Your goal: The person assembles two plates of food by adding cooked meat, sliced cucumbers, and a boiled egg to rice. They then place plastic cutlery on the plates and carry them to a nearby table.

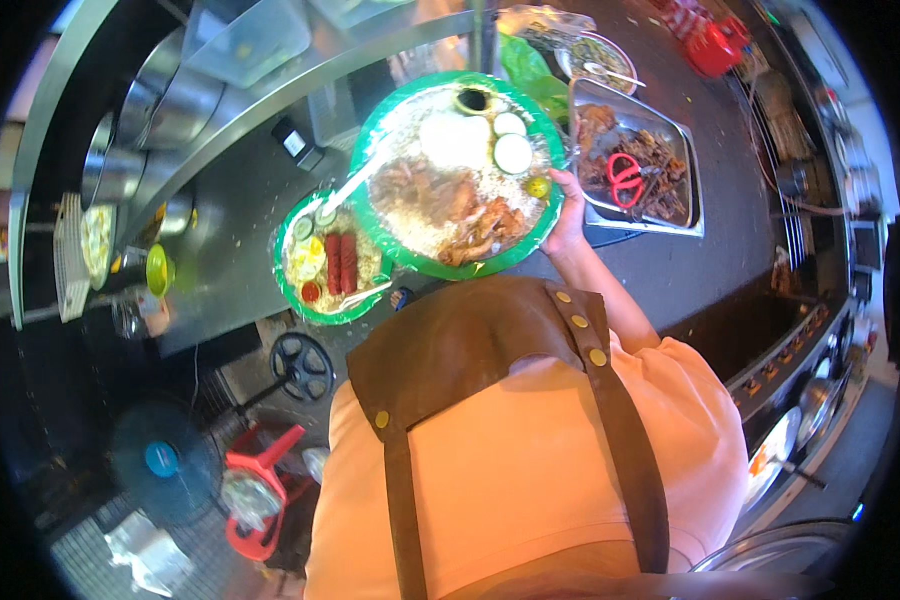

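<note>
My right hand [567, 212] grips the right rim of a large round green plate [375, 222], its thumb along the edge and its other fingers mostly beneath. On that plate lie rice [410, 115], a white mound, browned meat [485, 230], cucumber slices [513, 154] and a small cup of dark sauce [473, 99]. A white utensil handle crosses its left rim. Lower left, partly behind it, is a smaller green plate [295, 300] with two red sausages [340, 264], a fried egg [307, 258], cucumber and red sauce. My left hand does not show; what supports the smaller plate is hidden.
Right of the large plate, a metal tray [692, 200] holds cooked meat and red-handled scissors [625, 180]. Behind are green leaves [532, 72] and a bowl with a spoon [602, 62]. Lower left stand a fan [165, 460] and a red stool [260, 490]. A metal shelf [270, 95] runs along the upper left.
</note>
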`<state>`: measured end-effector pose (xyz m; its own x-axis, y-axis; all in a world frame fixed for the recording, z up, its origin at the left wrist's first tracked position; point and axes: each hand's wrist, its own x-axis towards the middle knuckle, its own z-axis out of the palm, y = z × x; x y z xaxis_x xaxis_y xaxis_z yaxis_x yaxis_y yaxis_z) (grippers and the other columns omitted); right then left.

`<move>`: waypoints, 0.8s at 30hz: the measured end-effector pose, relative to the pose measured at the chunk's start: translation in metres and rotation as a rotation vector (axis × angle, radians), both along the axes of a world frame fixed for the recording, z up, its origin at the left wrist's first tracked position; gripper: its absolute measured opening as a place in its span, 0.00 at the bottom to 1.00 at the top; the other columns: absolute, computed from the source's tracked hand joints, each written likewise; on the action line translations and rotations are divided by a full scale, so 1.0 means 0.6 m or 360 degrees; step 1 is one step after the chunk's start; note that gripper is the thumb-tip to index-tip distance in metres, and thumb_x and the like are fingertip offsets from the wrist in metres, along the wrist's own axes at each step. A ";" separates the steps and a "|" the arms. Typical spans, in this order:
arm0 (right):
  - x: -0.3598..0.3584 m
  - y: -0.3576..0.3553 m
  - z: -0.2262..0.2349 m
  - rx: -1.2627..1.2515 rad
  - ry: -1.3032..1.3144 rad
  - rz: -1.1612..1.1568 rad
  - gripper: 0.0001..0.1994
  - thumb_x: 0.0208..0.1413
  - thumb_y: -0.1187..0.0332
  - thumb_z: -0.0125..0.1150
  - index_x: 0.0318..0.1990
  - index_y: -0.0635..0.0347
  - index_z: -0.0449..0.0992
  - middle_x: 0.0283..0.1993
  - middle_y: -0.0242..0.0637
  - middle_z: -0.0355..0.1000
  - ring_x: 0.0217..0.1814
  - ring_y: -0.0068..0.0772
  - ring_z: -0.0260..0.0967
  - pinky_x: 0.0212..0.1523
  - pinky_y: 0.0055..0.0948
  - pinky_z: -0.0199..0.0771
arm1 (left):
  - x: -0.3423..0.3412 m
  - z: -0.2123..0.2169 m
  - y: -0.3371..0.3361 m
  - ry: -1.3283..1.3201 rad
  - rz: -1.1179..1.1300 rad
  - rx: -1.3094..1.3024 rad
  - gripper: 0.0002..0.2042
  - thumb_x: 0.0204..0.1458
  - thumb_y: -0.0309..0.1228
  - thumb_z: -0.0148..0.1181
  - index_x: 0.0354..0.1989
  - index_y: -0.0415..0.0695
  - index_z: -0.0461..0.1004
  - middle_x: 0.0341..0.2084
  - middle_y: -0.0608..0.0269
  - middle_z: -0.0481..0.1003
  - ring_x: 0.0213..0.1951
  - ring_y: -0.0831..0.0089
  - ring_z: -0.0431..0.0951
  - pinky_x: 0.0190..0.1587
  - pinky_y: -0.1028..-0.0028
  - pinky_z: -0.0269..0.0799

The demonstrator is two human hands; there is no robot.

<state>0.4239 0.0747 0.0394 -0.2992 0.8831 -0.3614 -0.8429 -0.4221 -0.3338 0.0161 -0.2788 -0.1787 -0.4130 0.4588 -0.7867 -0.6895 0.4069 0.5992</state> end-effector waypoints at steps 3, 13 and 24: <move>-0.008 0.000 -0.010 0.0001 -0.0017 0.0042 0.27 0.46 0.56 0.54 0.52 0.63 0.67 0.50 0.45 0.69 0.51 0.45 0.67 0.55 0.43 0.65 | -0.071 -0.036 -0.031 0.0320 -0.0022 0.0193 0.09 0.52 0.31 0.55 0.39 0.41 0.70 0.31 0.68 0.71 0.30 0.74 0.69 0.37 0.74 0.67; 0.002 -0.028 -0.021 0.0158 -0.0316 -0.0078 0.25 0.48 0.57 0.52 0.52 0.64 0.66 0.52 0.43 0.68 0.53 0.44 0.65 0.57 0.41 0.62 | -0.031 0.118 0.224 0.0216 0.0337 0.0911 0.26 0.46 0.19 0.46 0.58 0.37 0.56 0.50 0.53 0.66 0.51 0.63 0.68 0.52 0.66 0.64; 0.023 -0.048 -0.029 0.0163 -0.0381 -0.0203 0.27 0.49 0.57 0.52 0.55 0.63 0.64 0.56 0.44 0.65 0.56 0.45 0.63 0.58 0.43 0.61 | -0.069 0.088 0.224 -0.0047 0.0098 0.0857 0.21 0.44 0.19 0.51 0.50 0.41 0.65 0.45 0.59 0.72 0.46 0.66 0.71 0.49 0.67 0.65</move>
<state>0.4375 0.0458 0.0221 -0.1006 0.9436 -0.3155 -0.7791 -0.2719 -0.5649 -0.0250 -0.1444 -0.1260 -0.4332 0.7757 -0.4589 -0.7221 0.0060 0.6918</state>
